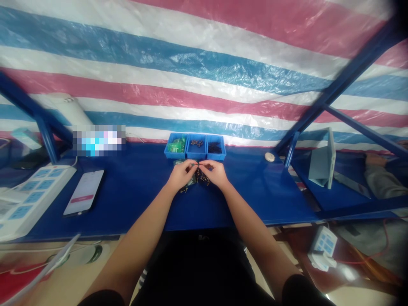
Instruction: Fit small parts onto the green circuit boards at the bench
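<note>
My left hand (181, 175) and my right hand (216, 172) meet fingertip to fingertip above the blue table (204, 212). Both are closed in a pinch, on something too small and dark to make out. Beneath them lies a loose pile of small dark and brass-coloured parts (204, 177), partly hidden by my fingers. Just beyond stand three blue bins side by side. Green pieces (177, 145) fill the left one, small brass-and-dark parts (196, 143) lie in the middle one, and thin black pieces (215, 148) are in the right one.
On the left are a phone (84, 192) and a large white power strip (35, 197). A round pale object (269, 157) sits at the right, near the blue frame post (291, 149). Beyond it stand a tablet in a case (323, 161) and another person's sleeve (382, 176).
</note>
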`<state>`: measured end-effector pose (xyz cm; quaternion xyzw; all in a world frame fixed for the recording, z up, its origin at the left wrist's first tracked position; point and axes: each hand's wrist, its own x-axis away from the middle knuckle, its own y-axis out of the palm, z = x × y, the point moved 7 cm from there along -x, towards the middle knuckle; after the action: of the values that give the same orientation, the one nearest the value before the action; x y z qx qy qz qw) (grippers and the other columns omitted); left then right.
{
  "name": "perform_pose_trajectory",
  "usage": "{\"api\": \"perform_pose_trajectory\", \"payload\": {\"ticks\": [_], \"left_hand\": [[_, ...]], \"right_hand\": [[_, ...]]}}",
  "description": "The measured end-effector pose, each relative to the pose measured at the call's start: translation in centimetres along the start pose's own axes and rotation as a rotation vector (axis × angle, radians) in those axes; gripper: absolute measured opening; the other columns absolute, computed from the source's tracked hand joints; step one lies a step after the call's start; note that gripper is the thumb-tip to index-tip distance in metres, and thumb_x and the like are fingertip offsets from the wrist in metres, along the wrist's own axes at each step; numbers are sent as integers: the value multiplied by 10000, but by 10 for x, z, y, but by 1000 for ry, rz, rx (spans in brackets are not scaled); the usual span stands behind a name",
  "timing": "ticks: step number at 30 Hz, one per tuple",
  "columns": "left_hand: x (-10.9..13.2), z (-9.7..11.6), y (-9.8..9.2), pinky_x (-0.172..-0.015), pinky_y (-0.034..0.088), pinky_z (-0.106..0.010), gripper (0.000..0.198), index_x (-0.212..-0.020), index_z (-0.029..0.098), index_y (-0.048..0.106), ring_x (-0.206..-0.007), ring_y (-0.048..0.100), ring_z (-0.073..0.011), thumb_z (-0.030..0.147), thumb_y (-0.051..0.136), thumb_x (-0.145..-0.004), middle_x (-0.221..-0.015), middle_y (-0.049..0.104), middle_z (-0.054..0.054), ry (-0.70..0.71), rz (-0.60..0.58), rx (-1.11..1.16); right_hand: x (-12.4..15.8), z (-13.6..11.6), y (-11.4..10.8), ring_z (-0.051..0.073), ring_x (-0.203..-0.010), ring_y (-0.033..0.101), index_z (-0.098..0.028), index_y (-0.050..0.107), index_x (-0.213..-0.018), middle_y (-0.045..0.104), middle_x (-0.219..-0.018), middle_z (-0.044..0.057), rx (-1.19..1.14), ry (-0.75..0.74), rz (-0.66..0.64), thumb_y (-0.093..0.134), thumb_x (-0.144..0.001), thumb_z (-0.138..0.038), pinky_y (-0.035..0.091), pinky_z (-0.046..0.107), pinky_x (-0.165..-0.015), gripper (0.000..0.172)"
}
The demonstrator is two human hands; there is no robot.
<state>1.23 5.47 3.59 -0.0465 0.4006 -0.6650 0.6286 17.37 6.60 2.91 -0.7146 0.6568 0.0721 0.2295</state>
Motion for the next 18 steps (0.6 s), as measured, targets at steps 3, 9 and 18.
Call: {"api": "perform_pose_trajectory", "payload": {"ticks": [3,9,18], "left_hand": [[-1,0,1,-681,482,-246,272,-1019,225,679,-695,630,-134,425,509,-949,-845,707,-3,14,-2,-6],[-1,-1,1,-673,482,-243,291,-1076,229,673,-675,628,-135,438,524,-941,-813,701,5,-3,0,4],[-2,0,0,-679,466,-236,263,-1012,226,679,-693,632,-135,422,516,-949,-827,702,3,3,3,-25]], "right_hand": [[0,-2,0,174,-736,677,-197,746,-996,745,-877,56,-5,-10,1,689,-806,-379,558,317,-728,269],[-1,0,-1,179,-758,690,-202,755,-936,755,-896,52,25,-1,9,683,-810,-383,564,315,-749,232],[0,-3,0,173,-730,684,-195,751,-967,754,-875,51,22,-10,5,684,-810,-365,563,308,-723,242]]}}
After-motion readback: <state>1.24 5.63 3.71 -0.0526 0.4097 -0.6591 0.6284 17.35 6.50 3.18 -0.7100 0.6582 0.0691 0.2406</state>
